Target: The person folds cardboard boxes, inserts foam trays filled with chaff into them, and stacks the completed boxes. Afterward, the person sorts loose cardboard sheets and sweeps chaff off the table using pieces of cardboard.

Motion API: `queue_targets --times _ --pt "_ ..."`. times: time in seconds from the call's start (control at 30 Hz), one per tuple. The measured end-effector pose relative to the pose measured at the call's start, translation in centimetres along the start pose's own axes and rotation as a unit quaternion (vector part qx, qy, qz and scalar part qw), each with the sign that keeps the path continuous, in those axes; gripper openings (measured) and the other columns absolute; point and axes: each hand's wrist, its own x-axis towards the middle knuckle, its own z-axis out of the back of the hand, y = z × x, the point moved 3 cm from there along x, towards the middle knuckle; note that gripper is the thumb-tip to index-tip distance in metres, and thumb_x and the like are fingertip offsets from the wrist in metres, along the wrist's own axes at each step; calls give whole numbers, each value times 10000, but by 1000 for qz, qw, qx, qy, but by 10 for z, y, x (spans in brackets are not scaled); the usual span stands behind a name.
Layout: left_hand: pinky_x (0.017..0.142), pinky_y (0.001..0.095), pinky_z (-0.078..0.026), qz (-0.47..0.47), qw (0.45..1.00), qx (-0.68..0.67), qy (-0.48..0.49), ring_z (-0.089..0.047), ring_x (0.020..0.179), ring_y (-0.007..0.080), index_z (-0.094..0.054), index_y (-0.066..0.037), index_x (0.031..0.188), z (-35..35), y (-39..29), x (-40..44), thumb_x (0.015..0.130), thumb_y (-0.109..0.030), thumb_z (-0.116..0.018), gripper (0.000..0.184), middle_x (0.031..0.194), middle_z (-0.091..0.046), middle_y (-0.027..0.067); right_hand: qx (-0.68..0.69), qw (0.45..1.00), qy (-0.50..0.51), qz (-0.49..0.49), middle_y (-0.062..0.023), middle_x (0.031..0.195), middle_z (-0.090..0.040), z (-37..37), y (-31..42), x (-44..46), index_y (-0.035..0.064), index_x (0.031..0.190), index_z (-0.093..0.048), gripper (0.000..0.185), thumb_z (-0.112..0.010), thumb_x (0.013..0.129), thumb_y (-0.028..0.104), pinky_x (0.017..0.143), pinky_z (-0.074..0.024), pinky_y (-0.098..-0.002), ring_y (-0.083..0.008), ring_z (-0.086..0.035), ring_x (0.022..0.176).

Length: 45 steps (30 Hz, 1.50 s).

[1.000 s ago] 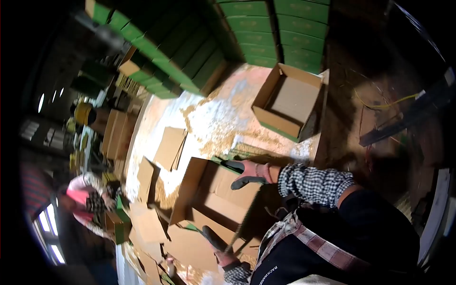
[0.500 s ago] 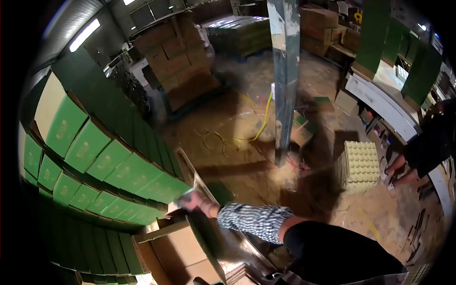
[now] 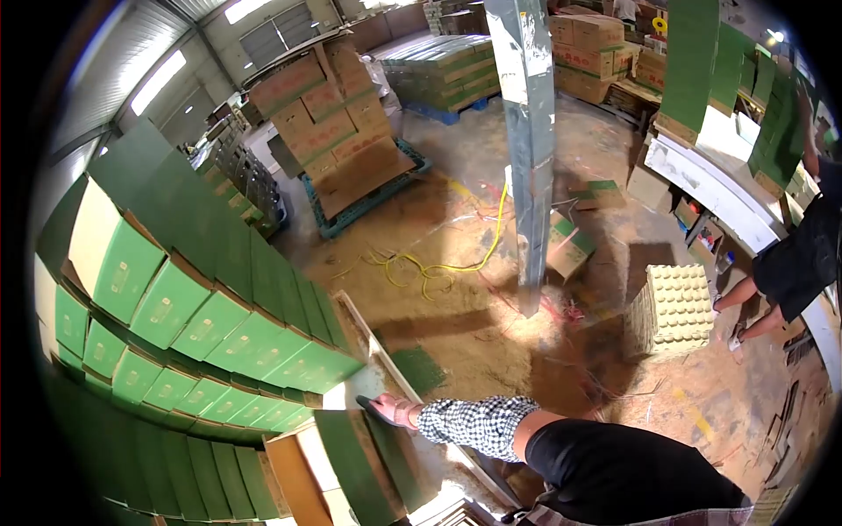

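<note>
My right hand [image 3: 392,410], in a pink and dark glove below a checked sleeve, is at the far end of a green and brown cardboard box [image 3: 355,465] at the bottom. Its dark fingers lie together over the box's end. The box is tilted, one green side facing up. Just left of it stands a stack of green-fronted boxes [image 3: 210,324]. My left hand is outside the view.
A grey post [image 3: 526,175] rises from the floor, with a yellow cable [image 3: 491,237] beside it. Stacked egg trays [image 3: 675,311] stand at the right, near a person in dark clothes [image 3: 798,254]. Cartons [image 3: 333,114] on a pallet stand behind.
The view has swung from the worktop to the stack and floor. The box beside my right hand has tipped, showing its green side instead of its inside. My left hand has left the view.
</note>
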Motion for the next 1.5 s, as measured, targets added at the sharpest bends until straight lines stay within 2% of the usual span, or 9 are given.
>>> queue_targets --times 0.27,0.43,0.6,0.77,0.93,1.17,1.23,1.4,1.5 --pt "1108 431 -279 34 985 -101 -136 -305 1368 275 -261 -32 1476 118 54 -89 989 -412 -448 645 1519 -290 110 114 966 -214 86 -231 1159 -608 -15 -28 0 103 1284 -531 411 -432 968 348 883 -475 -467 -418 -584 1033" --pt "920 326 -492 -144 953 -79 -256 -608 1007 191 -539 6 1281 232 107 -268 982 -224 -534 377 1123 -635 125 96 938 268 -196 -44 935 -700 23 -21 -182 27 1021 -682 194 -585 927 166 765 -531 -306 -149 -643 870" --pt "1028 471 -390 -6 782 287 -553 -509 1198 378 -475 0 1330 294 240 -421 867 -349 -642 604 1320 -524 209 -19 931 349 101 -201 1372 -483 -89 2 -281 32 1402 -403 699 -728 831 268 1028 -407 -364 -268 -491 1249" --pt "1063 690 -123 96 833 468 -278 -174 1329 570 -395 -160 1416 178 282 -411 652 -618 -694 940 1491 -293 194 -399 775 425 243 -270 1476 -274 -152 10 -351 306 1452 -336 925 -810 666 424 1024 -415 -432 -471 -431 1247" --pt "1087 636 -169 -86 847 462 -249 -291 1331 434 -457 -241 1374 250 267 -447 620 -524 -775 866 1442 -386 110 -121 856 475 166 -56 974 -722 -142 104 -328 22 1061 -702 256 -671 808 46 741 -525 -240 -101 -646 832" --pt "1030 456 -375 -157 754 614 -173 -477 1213 327 -530 -163 1302 319 226 -462 649 -350 -774 722 1309 -510 136 5 760 604 240 -89 1145 -654 -155 159 -303 0 1176 -630 311 -624 883 102 888 -507 -294 -149 -611 1025" --pt "928 413 -452 -123 764 605 -185 -552 1106 304 -531 -138 1294 318 180 -479 673 -320 -755 685 1244 -549 131 236 744 597 -187 -109 1260 -576 -171 130 -271 10 1306 -526 456 -632 911 210 1009 -458 -350 -208 -562 1159" --pt "744 403 -531 -79 836 542 -12 -639 926 272 -533 -100 1251 271 78 -523 780 -351 -666 549 988 -583 123 92 791 477 373 -80 1342 -482 -183 212 -343 19 1380 -405 585 -681 875 125 1055 -396 -360 -218 -482 1235" --pt "810 320 -513 -183 974 130 3 -612 969 202 -561 -56 1260 329 125 -505 761 -270 -750 574 1103 -619 110 139 848 479 178 -87 1183 -530 -195 224 -379 16 1341 -431 601 -728 832 130 936 -467 -289 -162 -526 1087"
